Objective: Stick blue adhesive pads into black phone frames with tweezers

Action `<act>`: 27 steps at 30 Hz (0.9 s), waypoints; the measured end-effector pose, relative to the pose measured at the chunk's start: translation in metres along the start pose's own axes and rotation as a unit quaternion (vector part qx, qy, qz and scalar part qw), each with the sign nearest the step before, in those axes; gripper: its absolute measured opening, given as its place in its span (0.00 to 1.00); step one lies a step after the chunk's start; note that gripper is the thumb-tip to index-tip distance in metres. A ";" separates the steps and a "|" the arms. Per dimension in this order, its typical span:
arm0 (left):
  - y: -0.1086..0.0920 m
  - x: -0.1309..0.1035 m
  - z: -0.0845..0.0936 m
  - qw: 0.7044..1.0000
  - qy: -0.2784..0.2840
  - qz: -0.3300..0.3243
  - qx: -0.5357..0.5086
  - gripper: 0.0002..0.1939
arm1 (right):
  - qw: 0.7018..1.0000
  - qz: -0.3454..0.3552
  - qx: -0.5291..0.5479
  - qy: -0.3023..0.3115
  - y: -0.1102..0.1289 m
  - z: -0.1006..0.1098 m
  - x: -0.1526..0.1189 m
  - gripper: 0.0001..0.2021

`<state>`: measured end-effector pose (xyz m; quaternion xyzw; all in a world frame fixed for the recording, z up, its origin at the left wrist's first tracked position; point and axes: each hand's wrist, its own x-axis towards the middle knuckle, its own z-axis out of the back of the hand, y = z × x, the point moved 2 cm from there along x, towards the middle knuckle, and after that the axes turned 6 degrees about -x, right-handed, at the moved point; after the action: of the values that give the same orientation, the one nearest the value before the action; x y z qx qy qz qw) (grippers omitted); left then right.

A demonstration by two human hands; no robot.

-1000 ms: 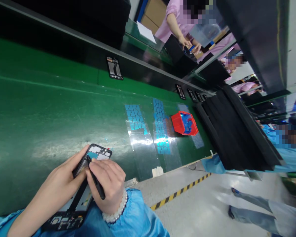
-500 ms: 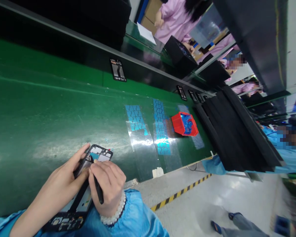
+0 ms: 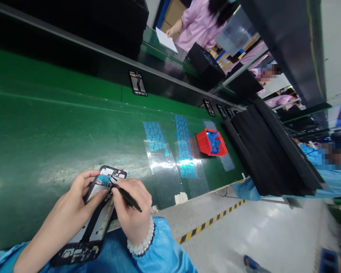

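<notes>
A phone frame (image 3: pixel 95 223) with its inner parts bare lies tilted at the table's front edge. My left hand (image 3: pixel 82 197) is closed around its left side, the thumb lying across the inside. In my right hand (image 3: pixel 135 206) is a slim black tool, seemingly tweezers (image 3: pixel 130 200), pinched between thumb and fingers. The tool's tip touches or hovers just over the upper part of the phone, beside a blue film patch (image 3: pixel 104 179); contact cannot be made out.
Clear sheets with blue film stickers (image 3: pixel 155 135) (image 3: pixel 184 146) lie right of my hands. Beyond them stands a red bin (image 3: pixel 206 144) holding blue scraps. More phone frames (image 3: pixel 138 82) (image 3: pixel 208 107) rest along the back. Black panels (image 3: pixel 269 148) stand at right. A person in pink (image 3: pixel 197 24) is across the table.
My right hand has shifted right, and the tool has swung so its rear end points lower right. My left thumb has moved slightly up the phone. The person across now touches the white paper.
</notes>
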<state>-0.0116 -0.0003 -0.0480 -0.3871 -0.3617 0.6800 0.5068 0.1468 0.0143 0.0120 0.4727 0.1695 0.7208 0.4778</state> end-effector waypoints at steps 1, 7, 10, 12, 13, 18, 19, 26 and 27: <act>0.002 0.000 -0.001 1.000 0.006 0.006 -0.022 0.28 | 1.000 -0.002 0.010 0.005 0.001 -0.001 0.001 0.06; 0.002 -0.002 0.000 0.997 0.021 0.034 -0.062 0.32 | 0.999 0.015 -0.022 0.020 0.002 -0.014 -0.005 0.04; -0.001 -0.001 0.000 0.997 0.026 0.055 -0.056 0.33 | 0.999 0.024 -0.037 0.029 0.001 -0.016 -0.007 0.05; -0.003 -0.001 0.000 0.996 0.027 0.063 -0.049 0.33 | 0.998 0.028 -0.042 0.032 0.000 -0.017 -0.007 0.05; -0.003 -0.001 0.001 0.997 0.026 0.063 -0.047 0.33 | 0.998 0.031 -0.045 0.033 0.001 -0.016 -0.007 0.05; -0.006 -0.001 0.002 0.996 0.034 0.069 -0.044 0.34 | 0.996 0.053 -0.066 0.040 0.004 -0.014 -0.007 0.05; -0.006 -0.001 0.002 0.995 0.037 0.078 -0.040 0.35 | 0.995 0.058 -0.072 0.042 0.004 -0.015 -0.007 0.05; -0.012 0.001 0.002 0.994 0.042 0.096 -0.038 0.37 | 0.986 0.107 -0.122 0.033 0.008 -0.019 -0.013 0.06; -0.012 0.001 0.002 0.994 0.040 0.094 -0.037 0.36 | 0.985 0.110 -0.128 0.028 0.008 -0.019 -0.014 0.06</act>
<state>-0.0091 0.0033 -0.0365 -0.4645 -0.3284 0.6947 0.4402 0.1274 0.0027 0.0010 0.4025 0.0363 0.7979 0.4473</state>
